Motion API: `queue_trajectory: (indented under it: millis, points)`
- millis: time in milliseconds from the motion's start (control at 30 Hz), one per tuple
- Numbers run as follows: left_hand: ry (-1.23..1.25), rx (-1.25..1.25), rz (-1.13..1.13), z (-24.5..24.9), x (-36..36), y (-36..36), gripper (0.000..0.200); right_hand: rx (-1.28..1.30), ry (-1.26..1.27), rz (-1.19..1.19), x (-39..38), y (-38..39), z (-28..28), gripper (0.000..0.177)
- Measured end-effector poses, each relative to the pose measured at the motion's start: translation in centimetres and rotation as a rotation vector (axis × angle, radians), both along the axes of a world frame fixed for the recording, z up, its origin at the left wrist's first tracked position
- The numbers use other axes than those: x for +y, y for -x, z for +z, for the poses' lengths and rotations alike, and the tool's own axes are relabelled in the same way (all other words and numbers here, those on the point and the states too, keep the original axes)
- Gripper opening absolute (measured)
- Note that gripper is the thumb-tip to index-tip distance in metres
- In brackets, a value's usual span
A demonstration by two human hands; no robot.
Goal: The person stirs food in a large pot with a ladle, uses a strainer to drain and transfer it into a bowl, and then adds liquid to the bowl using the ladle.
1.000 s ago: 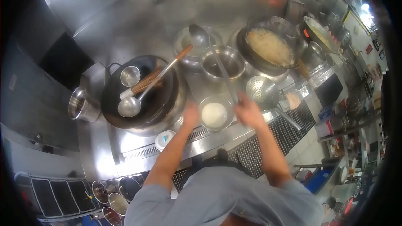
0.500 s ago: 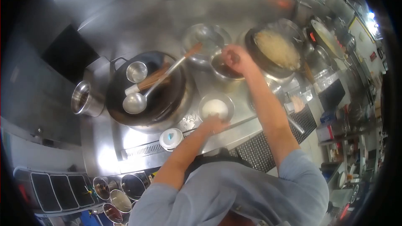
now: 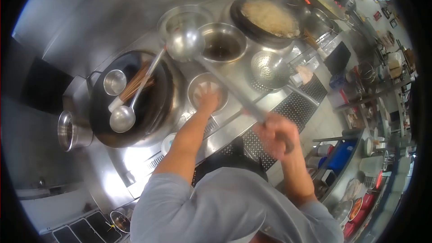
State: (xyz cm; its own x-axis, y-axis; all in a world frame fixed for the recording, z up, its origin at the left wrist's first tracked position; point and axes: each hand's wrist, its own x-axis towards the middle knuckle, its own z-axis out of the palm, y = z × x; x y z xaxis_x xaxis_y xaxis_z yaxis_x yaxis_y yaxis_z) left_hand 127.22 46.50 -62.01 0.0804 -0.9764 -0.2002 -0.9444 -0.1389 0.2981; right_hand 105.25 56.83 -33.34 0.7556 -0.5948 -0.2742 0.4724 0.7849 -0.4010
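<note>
My right hand (image 3: 276, 136) is wrapped around the long handle of a metal ladle (image 3: 185, 44), blurred by motion. The ladle's round head is raised at the far end, over the edge of a steel pot (image 3: 244, 45) of dark liquid. Inside a small metal bowl (image 3: 191, 91), my left hand (image 3: 208, 96) reaches down with its fingers spread. The hand covers much of what the bowl holds. Behind the ladle head stands a wide metal basin (image 3: 198, 10), partly hidden.
At left, a black wok (image 3: 155, 119) bears a second ladle (image 3: 122, 119), a bamboo brush (image 3: 135, 85) and a steel cup (image 3: 114, 82). Farther right are a perforated strainer (image 3: 270, 69) and a pan of pale food (image 3: 270, 18). A steel pot (image 3: 74, 130) stands far left.
My right hand has drawn back toward my body from the liquid pot, lifting the ladle. My left hand has moved from the bowl's near rim to inside it. The view has shifted.
</note>
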Motion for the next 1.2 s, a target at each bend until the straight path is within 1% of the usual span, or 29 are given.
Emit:
queue_trajectory:
  millis: [67,133,167,200,233,267,300,333,367,400,433,467,500,533,567,633,700,733,767,833,933,1000,1033,1067,1167,1200]
  points:
    - [0.076,0.094,-0.102,-2.7,-1.3,-1.1,0.042,-0.024,-0.052,0.013,2.8,1.8,-0.9,0.058]
    - [0.424,-0.155,-0.165,-3.6,0.2,-1.3,0.033,-0.021,-0.108,0.012,4.9,3.7,-2.1,0.059]
    - [0.261,-0.024,-0.215,-5.8,-0.5,-1.3,0.035,-0.004,-0.138,0.002,5.8,4.6,-2.9,0.059]
    - [0.098,0.106,-0.259,-10.1,-2.2,-1.1,0.036,0.013,-0.166,-0.003,6.5,5.4,-3.4,0.06]
    - [-0.06,0.235,-0.296,-6.5,-1.9,-0.8,0.038,0.159,-0.09,0.002,7.0,5.9,-3.5,0.06]
    - [-0.119,0.443,-0.187,-3.1,-0.3,-0.5,0.044,0.304,-0.011,0.007,7.4,6.4,-3.6,0.059]
    - [-0.139,0.242,-0.168,1.0,1.7,0.0,0.048,0.45,0.064,0.011,7.8,7.0,-3.7,0.059]
    - [-0.163,0.041,-0.15,3.7,3.5,0.5,0.052,0.587,0.112,0.023,8.1,7.1,-3.9,0.059]
    - [-0.187,-0.162,-0.136,4.8,4.6,0.8,0.057,0.641,0.145,0.041,8.5,7.2,-4.0,0.058]
    - [-0.336,-0.145,-0.238,4.8,5.0,0.5,0.05,0.695,0.188,0.058,8.5,7.4,-4.1,0.058]
    - [-0.298,-0.125,-0.244,3.5,5.1,0.6,0.046,0.748,0.233,0.078,8.3,7.8,-4.3,0.057]
    - [-0.265,-0.105,-0.249,1.1,5.4,0.7,0.042,0.721,0.26,0.072,8.1,8.4,-5.3,0.056]
    - [-0.232,-0.088,-0.252,1.1,6.1,0.9,0.038,0.677,0.252,0.055,7.8,8.9,-6.0,0.055]
    - [-0.117,-0.172,-0.215,1.1,6.4,1.4,0.028,0.631,0.246,0.035,7.4,9.4,-6.6,0.054]
    - [-0.064,-0.205,-0.16,1.2,6.6,1.5,0.027,0.586,0.24,0.017,7.1,9.9,-7.0,0.054]
    - [0.041,-0.272,-0.054,2.9,7.3,2.0,0.024,0.566,0.242,-0.021,6.8,11.2,-7.4,0.051]
    - [0.067,-0.143,0.004,0.3,8.7,-0.3,0.021,0.517,0.191,-0.047,6.7,13.2,-8.2,0.051]
    - [0.084,-0.081,0.032,0.2,9.4,-1.2,0.02,0.432,0.164,-0.089,6.7,14.0,-8.4,0.051]
    - [0.099,-0.058,0.047,0.0,9.9,-1.6,0.018,0.417,0.179,-0.092,6.4,14.6,-8.7,0.05]
    - [0.119,0.002,0.066,0.6,11.3,-1.1,0.017,0.4,0.196,-0.104,6.3,15.9,-9.5,0.05]
    - [0.268,0.123,0.161,2.4,13.0,-0.8,0.022,0.41,0.225,-0.105,6.0,16.7,-10.2,0.047]
    - [0.361,0.857,0.681,-0.2,12.8,-2.3,0.03,0.423,0.198,-0.119,6.3,17.1,-10.3,0.046]
    - [0.393,1.231,0.935,0.3,12.6,-2.6,0.034,0.426,0.169,-0.131,6.4,16.8,-10.3,0.046]
    - [0.392,1.544,0.879,0.9,13.4,-3.1,0.042,0.424,0.14,-0.147,6.4,16.5,-10.3,0.045]
    - [0.46,1.91,1.075,5.4,14.7,-1.8,0.046,0.424,0.151,-0.067,6.7,15.5,-11.3,0.055]
    - [0.458,1.971,1.054,6.2,15.1,-1.7,0.047,0.446,0.162,-0.048,6.9,14.8,-12.0,0.058]
